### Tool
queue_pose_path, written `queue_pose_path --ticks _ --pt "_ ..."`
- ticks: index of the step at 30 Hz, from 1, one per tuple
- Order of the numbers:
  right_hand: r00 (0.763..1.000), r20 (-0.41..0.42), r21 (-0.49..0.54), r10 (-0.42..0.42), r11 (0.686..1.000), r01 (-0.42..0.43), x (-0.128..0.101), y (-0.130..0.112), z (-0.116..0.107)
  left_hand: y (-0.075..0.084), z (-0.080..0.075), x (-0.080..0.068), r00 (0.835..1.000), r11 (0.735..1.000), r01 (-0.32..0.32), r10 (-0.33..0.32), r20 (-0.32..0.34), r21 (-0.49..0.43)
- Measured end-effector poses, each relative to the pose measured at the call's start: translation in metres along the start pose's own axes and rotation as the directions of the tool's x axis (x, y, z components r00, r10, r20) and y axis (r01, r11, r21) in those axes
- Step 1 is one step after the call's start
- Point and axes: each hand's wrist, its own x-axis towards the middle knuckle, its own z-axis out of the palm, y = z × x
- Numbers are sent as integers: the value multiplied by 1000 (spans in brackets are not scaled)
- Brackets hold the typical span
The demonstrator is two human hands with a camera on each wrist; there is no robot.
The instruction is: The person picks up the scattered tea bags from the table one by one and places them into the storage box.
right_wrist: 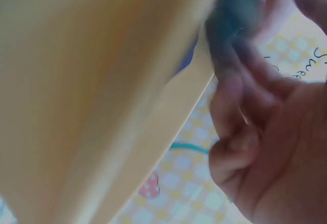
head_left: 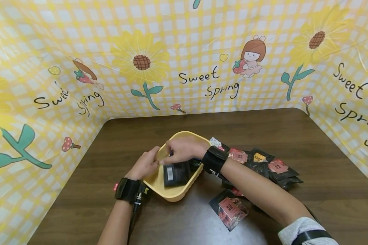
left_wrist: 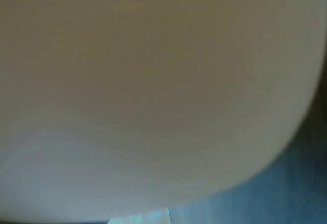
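Fingers of the right hand [head_left: 184,149] are bent and pinch the top of a black packet [head_left: 175,173] that stands in the yellow bowl [head_left: 159,183]. From the right wrist view those fingers [right_wrist: 240,106] curl close together on something dark beside the yellow wall of the bowl [right_wrist: 102,96], but it is blurry. The left hand [head_left: 144,165] grips the left rim of the bowl, with its fingers curled over the edge. The left wrist view shows only a pale blur, so nothing can be told from it. The bowl sits on the brown table [head_left: 294,136], near the middle and a bit toward the front edge. More packets [head_left: 263,163] lie in a heap just to the right of the bowl, under and behind the right arm. One packet with a pink label [head_left: 230,209] lies by itself closer to the front edge. A yellow checked cloth with sunflowers [head_left: 184,51] stands along the back and side edges of the table.
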Motion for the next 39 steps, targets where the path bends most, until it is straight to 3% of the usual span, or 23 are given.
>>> queue_pose_path --ticks 3,6,11,16,20,22,27,30,34,39 --pt "983 -130 -36 130 990 -136 -5 9 -6 0 0 0 1000 1000 15 -15 -1 6" --pt "947 -216 33 237 971 -236 -11 26 -14 1 1 0 999 999 35 -35 0 1" --pt "891 -260 116 371 928 -353 -26 65 -26 1 2 -1 999 999 47 -47 1 5" --pt "854 -232 129 466 885 -448 -46 94 -32 1 3 -1 998 998 57 -57 5 4" --pt "845 -173 84 506 863 -499 -58 112 -32 1 2 0 998 999 55 -55 6 1" --pt "855 -110 61 506 863 -502 -62 119 -31 1 2 0 999 999 52 -52 7 1" --pt "909 115 76 400 909 -409 -65 132 -24 0 2 1 999 999 47 -47 5 1" --pt "921 174 89 349 926 -367 -64 135 -20 0 2 1 999 999 37 -37 0 4" --pt "894 139 1 427 902 -431 -62 133 -18 0 2 1 999 999 45 -45 5 -3" --pt "834 132 -60 536 844 -533 -58 134 -13 0 2 1 998 998 58 -58 13 -9"
